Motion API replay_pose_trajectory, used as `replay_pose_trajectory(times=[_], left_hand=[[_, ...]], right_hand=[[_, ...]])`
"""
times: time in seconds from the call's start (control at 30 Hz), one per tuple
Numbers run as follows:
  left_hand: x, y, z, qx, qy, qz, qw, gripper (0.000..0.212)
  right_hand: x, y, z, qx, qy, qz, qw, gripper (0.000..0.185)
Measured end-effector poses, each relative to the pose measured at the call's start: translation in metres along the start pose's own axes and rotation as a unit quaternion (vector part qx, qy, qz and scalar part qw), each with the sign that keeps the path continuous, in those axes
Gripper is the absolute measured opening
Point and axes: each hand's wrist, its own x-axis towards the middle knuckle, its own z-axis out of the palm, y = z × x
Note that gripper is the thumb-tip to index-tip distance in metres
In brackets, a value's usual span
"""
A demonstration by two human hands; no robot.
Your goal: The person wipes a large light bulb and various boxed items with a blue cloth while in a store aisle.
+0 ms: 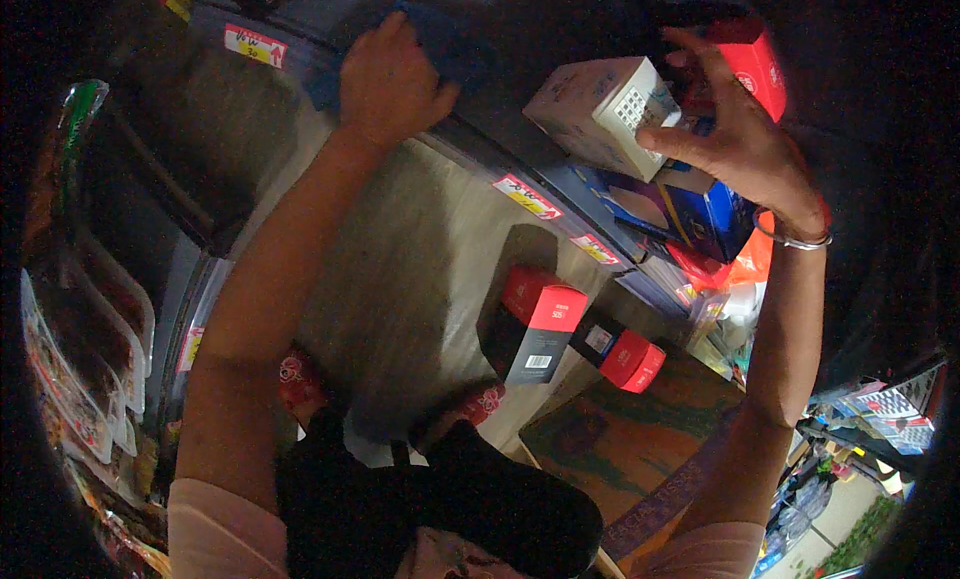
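My left hand [394, 83] presses down on a dark blue cloth [442, 42] on the dim shelf [495, 147], with the thumb spread to the side. My right hand [739, 132] is at a white carton [585, 113] with a printed code on its end. The thumb lies against that end and the fingers reach past its far side; whether they grip it is hidden. A red box [757, 68] stands just behind these fingers. Below the white carton is a blue box [690, 207] on the same shelf.
Price tags [525, 196] line the shelf edge. Two red-and-black boxes [547, 312] [626, 357] stand on the floor beside a large brown cardboard carton [630, 444]. Clear-wrapped packages [82, 369] hang at the left. An orange plastic bag [754, 256] lies beyond the blue box.
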Motion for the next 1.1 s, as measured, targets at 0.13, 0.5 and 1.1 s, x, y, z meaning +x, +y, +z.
replay_pose_trajectory(times=[0.13,0.5,1.1], left_hand=[[0.001,0.000,0.006,-0.008,0.039,0.001,0.999,0.038],[0.003,0.003,-0.004,0.003,-0.012,-0.016,1.000,0.042],[0.010,0.002,-0.020,-0.071,-0.097,-0.035,0.992,0.039]], right_hand=[[-0.001,-0.013,-0.001,-0.039,-0.002,-0.030,0.999,0.078],[0.004,-0.018,0.008,-0.151,0.028,-0.093,0.984,0.058],[0.094,0.079,-0.034,-0.367,0.080,0.153,0.914,0.061]])
